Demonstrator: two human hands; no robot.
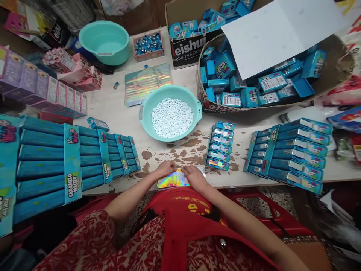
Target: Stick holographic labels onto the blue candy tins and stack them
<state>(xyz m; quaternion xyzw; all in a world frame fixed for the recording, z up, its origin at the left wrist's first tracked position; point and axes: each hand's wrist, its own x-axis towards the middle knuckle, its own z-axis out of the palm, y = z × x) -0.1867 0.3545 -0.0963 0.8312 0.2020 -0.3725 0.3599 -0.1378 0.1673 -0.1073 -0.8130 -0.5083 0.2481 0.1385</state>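
A shiny rainbow holographic sheet [172, 179] lies at the table's front edge, against the red apron. My left hand [166, 168] is closed, its fingers pinched at the sheet's far edge. My right hand [194, 177] lies over the right part of the sheet, fingers bent onto its far edge near the left hand. Just beyond them stands a turquoise basin [146, 122] holding many small white candies [172, 116]. To the right is a short row of blue candy boxes [220, 146]. What lies under my right palm is hidden.
Stacked blue display packs [45, 158] line the left, with another blue pack [296, 150] at right. Behind are a stack of holographic sheets [148, 81], an empty turquoise basin [104, 41], a box of blue caps [149, 44] and a large carton [338, 71] of blue boxes.
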